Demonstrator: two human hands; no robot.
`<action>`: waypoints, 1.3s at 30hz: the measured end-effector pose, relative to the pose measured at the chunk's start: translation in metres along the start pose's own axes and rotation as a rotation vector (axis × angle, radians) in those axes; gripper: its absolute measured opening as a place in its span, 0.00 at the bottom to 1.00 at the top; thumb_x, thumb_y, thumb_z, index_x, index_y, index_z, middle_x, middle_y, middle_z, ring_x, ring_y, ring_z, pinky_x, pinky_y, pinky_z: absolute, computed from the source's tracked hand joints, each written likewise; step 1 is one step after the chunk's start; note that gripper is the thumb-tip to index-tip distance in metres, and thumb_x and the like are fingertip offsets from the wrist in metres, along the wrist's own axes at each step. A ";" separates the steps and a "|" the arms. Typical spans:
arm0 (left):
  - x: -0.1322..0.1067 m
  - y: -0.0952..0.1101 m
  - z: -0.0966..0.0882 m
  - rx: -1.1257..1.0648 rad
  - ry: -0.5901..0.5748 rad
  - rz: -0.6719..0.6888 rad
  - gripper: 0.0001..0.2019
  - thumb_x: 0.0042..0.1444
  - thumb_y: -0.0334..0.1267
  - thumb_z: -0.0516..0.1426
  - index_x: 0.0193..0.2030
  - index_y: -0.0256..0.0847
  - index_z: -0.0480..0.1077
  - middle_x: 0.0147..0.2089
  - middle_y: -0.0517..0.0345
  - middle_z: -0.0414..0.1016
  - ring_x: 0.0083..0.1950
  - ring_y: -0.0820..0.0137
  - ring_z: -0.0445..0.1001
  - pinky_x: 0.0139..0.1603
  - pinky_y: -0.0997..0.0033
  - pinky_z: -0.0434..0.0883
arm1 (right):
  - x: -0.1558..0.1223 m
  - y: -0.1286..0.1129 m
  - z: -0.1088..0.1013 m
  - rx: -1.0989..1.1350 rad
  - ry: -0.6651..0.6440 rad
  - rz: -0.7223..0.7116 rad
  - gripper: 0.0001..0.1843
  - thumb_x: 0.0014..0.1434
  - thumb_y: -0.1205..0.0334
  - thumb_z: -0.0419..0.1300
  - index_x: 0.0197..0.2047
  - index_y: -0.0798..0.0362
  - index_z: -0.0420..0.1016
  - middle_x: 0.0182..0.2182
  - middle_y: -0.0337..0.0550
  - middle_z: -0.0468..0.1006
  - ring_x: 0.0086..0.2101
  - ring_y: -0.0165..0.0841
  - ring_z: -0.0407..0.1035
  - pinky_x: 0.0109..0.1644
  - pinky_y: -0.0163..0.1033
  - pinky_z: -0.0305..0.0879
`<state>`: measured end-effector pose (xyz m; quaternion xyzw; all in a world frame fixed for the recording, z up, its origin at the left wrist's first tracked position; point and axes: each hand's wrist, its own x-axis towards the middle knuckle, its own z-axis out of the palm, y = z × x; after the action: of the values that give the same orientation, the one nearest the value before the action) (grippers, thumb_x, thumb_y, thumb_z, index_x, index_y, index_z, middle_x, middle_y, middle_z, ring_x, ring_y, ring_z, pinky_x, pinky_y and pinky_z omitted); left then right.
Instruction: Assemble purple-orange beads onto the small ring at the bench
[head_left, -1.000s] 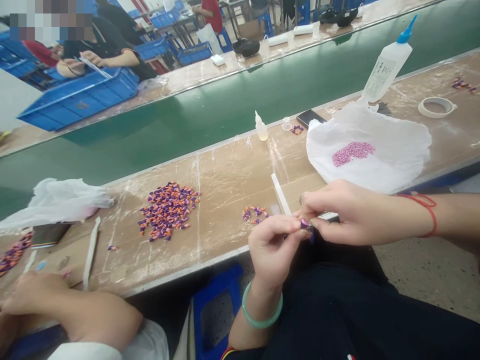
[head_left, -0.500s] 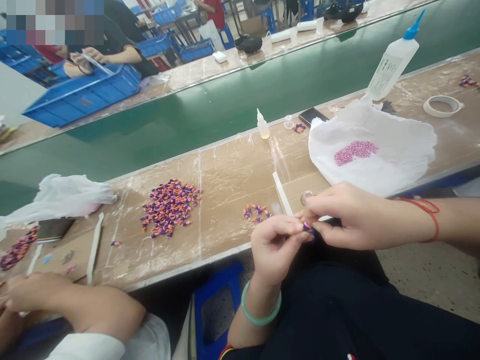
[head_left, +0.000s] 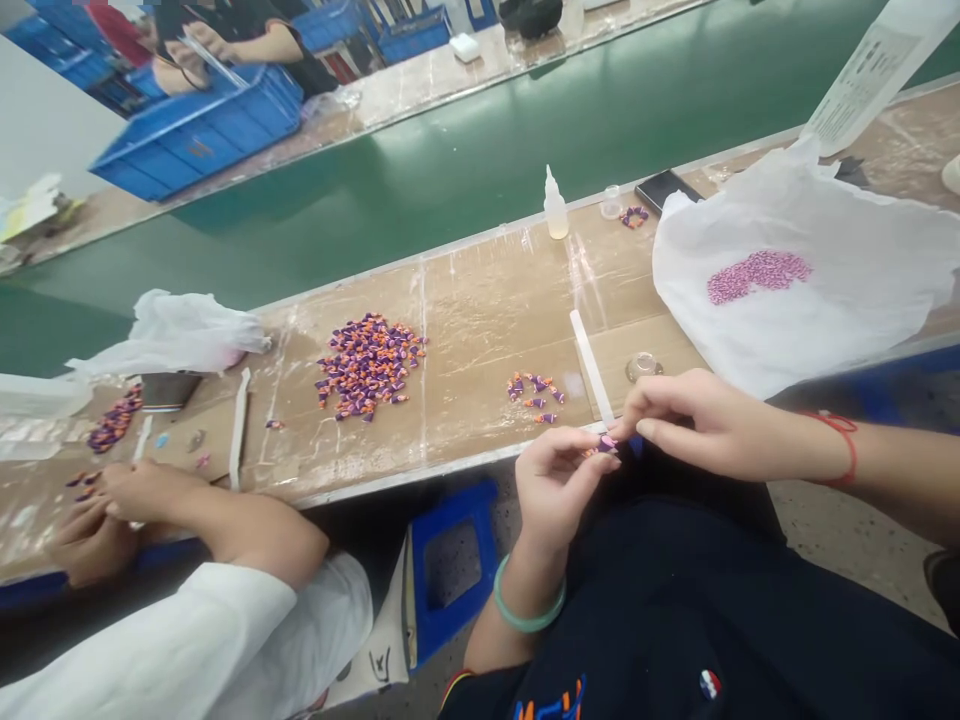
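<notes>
Between the thumb and forefinger of my left hand (head_left: 559,475) is a small purple, pink and orange figure piece (head_left: 606,444), held over the table's front edge. My right hand (head_left: 697,425) comes in from the right with bent fingers, its fingertips at the piece. Whatever those fingertips may pinch is too small to make out. Just beyond my hands lie a white strip (head_left: 591,370) and a small round clear dish (head_left: 643,367) on cardboard. Several loose purple-and-orange pieces (head_left: 536,390) rest to the left of the strip.
A heap of similar pieces (head_left: 371,365) lies left of centre. White sheeting (head_left: 825,340) with pink bits (head_left: 759,275) is at right, near a large bottle (head_left: 862,85). A small dropper bottle (head_left: 555,205) stands at the back. A co-worker's arm (head_left: 247,525) reaches in at left.
The view has shifted, so the table things appear displaced. My right fingers have drawn slightly back from the piece, while my left hand still holds it. The co-worker's hands now show more fully.
</notes>
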<state>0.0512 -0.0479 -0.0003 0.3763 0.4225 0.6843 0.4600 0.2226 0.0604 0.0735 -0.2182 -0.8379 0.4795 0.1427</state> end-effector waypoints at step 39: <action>0.073 0.011 -0.098 1.061 -0.200 -0.049 0.18 0.49 0.25 0.65 0.47 0.40 0.76 0.38 0.58 0.72 0.32 0.71 0.72 0.39 0.66 0.75 | 0.075 0.076 0.086 -0.497 0.171 -0.039 0.54 0.49 0.56 0.74 0.71 0.58 0.51 0.71 0.66 0.51 0.71 0.51 0.42 0.73 0.62 0.48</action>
<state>-0.0621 -0.0043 -0.0161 0.6101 0.6731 0.3268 0.2606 0.1361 0.0679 -0.0330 -0.2700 -0.9189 0.2361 0.1643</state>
